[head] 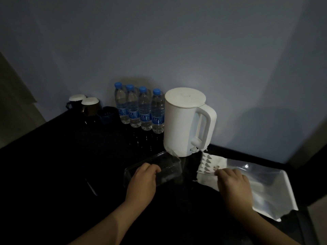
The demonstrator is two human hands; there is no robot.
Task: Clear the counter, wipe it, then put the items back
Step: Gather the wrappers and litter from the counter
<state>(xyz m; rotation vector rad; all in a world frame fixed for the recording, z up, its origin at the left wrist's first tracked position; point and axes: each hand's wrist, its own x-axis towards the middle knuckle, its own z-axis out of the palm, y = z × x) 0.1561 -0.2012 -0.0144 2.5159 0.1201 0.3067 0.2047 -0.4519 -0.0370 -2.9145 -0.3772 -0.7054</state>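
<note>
We judge the task to be at an end, not in its middle, though which end we cannot settle: the counter [53,174] carries a full and tidy set of things, so either the clearing has barely begun or the items are going back after the wipe. No wiping cloth is plainly visible, and the dark surface shows no sign either way.

Beyond both hands, against the wall, stands the white kettle [184,122], just past the gap between them. Further off, beyond the left hand, four water bottles [139,110] stand in a row beside the kettle, and two lidded mugs [88,106] with a dark cup [107,114] lie further left again.

The left hand [141,177] grips a clear box [166,165], its fingers curled over the box's far edge; the thumb is hidden. The box appears to sit low on the counter, close in front of the kettle.

The right hand [233,181] lies on a white packet [265,188] that spreads out to that hand's right. Its fingers are bent down onto the packet's printed end, but we cannot tell whether they pinch it or only press
</note>
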